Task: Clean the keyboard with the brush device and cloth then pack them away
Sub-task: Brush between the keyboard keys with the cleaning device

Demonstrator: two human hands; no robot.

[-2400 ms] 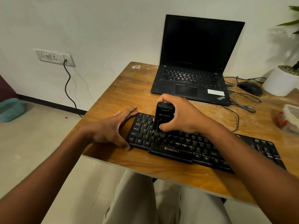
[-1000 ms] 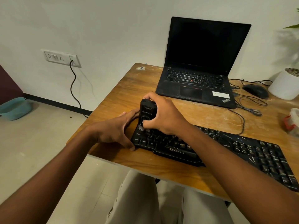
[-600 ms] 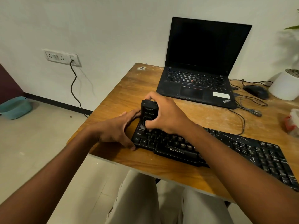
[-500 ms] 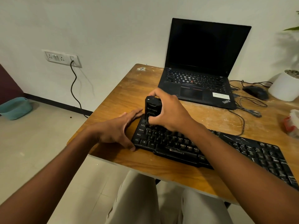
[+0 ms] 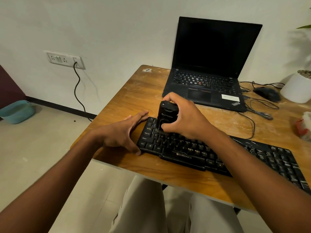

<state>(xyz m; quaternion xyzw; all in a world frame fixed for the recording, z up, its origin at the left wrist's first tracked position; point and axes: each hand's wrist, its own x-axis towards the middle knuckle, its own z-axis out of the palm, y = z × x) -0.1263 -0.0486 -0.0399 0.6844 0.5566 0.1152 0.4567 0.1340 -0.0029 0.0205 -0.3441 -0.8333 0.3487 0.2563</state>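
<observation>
Working along the left end of the keyboard [image 5: 218,153], the right hand [image 5: 186,121] has drifted its brush device [image 5: 166,115] out to the far-left keys and is now edging back toward the middle of that end, near the Tab and Caps Lock column. That back-and-forth reads as scrubbing in progress: the brushing step is under way, with most of the board to the right probably yet to be covered, and no cloth clearly in view.

The grip of the right hand is clamped around the brush device, fingers wrapped over its far side and thumb on the near face, holding it upright with its lower end down among the keys. The left hand [image 5: 121,133] lies flat with fingers straight and spread, thumb pressed against the keyboard's front-left corner, steadying it on the bench [image 5: 134,91].

The device is a squat, matte black plastic block with rounded edges and a faint logo (its bristles are hidden by the hand and keys). The keyboard is long, low, black plastic with pale legends and a pale brand name on its front lip. The bench is worn, varnished wood, scuffed pale in patches. Behind sit an open black laptop [image 5: 210,64] and a dark mouse [image 5: 267,94] with loose cables.
</observation>
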